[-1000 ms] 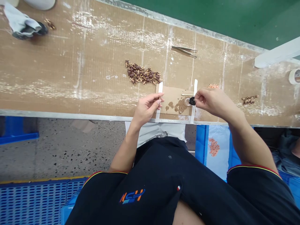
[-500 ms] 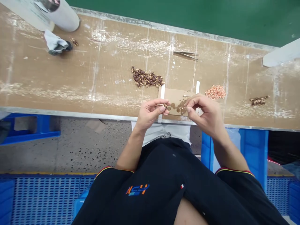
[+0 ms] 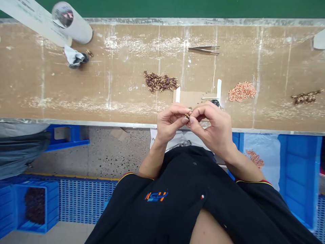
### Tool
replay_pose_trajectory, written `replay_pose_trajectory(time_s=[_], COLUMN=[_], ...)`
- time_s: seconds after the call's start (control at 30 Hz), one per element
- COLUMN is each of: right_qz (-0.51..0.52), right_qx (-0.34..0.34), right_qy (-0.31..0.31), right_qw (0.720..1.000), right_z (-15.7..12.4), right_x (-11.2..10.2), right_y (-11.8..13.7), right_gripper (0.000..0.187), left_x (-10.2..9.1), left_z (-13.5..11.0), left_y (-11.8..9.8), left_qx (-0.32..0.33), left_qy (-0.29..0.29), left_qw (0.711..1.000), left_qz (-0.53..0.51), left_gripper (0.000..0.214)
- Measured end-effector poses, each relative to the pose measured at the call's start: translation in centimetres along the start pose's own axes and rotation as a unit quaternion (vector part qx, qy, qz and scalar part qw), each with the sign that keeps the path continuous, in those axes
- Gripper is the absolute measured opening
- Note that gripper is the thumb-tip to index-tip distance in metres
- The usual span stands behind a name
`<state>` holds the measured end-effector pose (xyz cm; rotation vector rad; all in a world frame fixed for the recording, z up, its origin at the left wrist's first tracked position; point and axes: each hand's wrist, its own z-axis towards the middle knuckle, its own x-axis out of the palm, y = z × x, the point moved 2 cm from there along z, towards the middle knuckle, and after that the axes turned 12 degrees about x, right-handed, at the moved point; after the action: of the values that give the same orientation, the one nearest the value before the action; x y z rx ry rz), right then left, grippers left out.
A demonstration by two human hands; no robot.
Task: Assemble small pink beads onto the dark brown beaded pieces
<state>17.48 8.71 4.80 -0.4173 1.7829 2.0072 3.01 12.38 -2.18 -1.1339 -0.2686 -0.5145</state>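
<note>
Near the table's front edge, my left hand [image 3: 167, 123] is closed, thumb and fingers pinching a small dark-brown and gold part [image 3: 187, 116]. Against that part press the closed fingertips of my right hand [image 3: 214, 125]; anything between them is too small to make out. Both hands are over a cardboard piece [image 3: 189, 97] with white tape strips. On it lie a thin white swab-like stick [image 3: 209, 98] and a round black item [image 3: 215, 102], partly hidden by my right hand. Behind my left hand lies a pile of brown and gold parts [image 3: 159, 82].
Right of the cardboard are a pile of small copper-coloured pieces [image 3: 241, 92] and a smaller dark-and-gold pile [image 3: 306, 97]. Tweezers [image 3: 203, 49] lie farther back. White cylinders [image 3: 78, 30] and a grey-white cloth item [image 3: 74, 57] are at the left. A blue bin [image 3: 299, 169] sits below the table.
My hands were apart and have come together, the right moving left to the part in my left fingers. The camera view has turned, exposing the round black item and more of the blue bin.
</note>
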Motion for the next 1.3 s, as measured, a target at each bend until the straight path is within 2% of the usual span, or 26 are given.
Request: replay_pose_trajectory(time_s=[0.23, 0.33, 0.43, 0.7, 0.8, 1.0, 1.13, 1.23, 1.3], right_qz=[0.017, 0.011, -0.002, -0.006, 0.008, 0.07, 0.14, 0.191, 0.211], right_qx=[-0.015, -0.015, -0.007, 0.007, 0.035, 0.135, 0.186, 0.183, 0.19], right_qy=[-0.009, 0.008, 0.023, 0.079, 0.115, 0.166, 0.197, 0.187, 0.163], right_qw=[1.0, 1.0, 1.0, 0.997, 0.993, 0.974, 0.952, 0.946, 0.945], right_z=[-0.2, -0.1, -0.1, 0.4, 0.7, 0.7, 0.6, 0.3, 0.0], right_x=[0.0, -0.2, -0.5, -1.3, -1.7, -2.0, -1.8, -1.9, -1.8], right_y=[0.0, 0.0, 0.0, 0.4, 0.8, 0.8, 0.7, 0.7, 0.6], right_gripper=[0.018, 0.018, 0.017, 0.017, 0.017, 0.016, 0.021, 0.035, 0.044], left_x=[-0.1, -0.1, 0.0, -0.3, -0.4, -0.3, -0.3, -0.2, -0.2], left_z=[-0.1, -0.2, -0.3, -0.2, -0.2, -0.1, -0.1, -0.2, -0.4], left_y=[-0.2, -0.2, -0.3, -0.7, -1.4, -3.1, -3.4, -3.3, -3.1], left_qx=[-0.017, -0.021, 0.001, 0.025, 0.06, 0.139, 0.158, 0.111, 0.08], left_qy=[0.003, 0.01, 0.03, 0.053, 0.075, 0.116, 0.101, 0.068, 0.04], left_qw=[1.0, 0.999, 1.0, 0.998, 0.993, 0.966, 0.962, 0.973, 0.98], left_qz=[0.026, 0.025, 0.009, 0.034, 0.074, 0.185, 0.198, 0.19, 0.178], left_gripper=[0.026, 0.022, 0.015, 0.018, 0.022, 0.032, 0.021, 0.01, 0.012])
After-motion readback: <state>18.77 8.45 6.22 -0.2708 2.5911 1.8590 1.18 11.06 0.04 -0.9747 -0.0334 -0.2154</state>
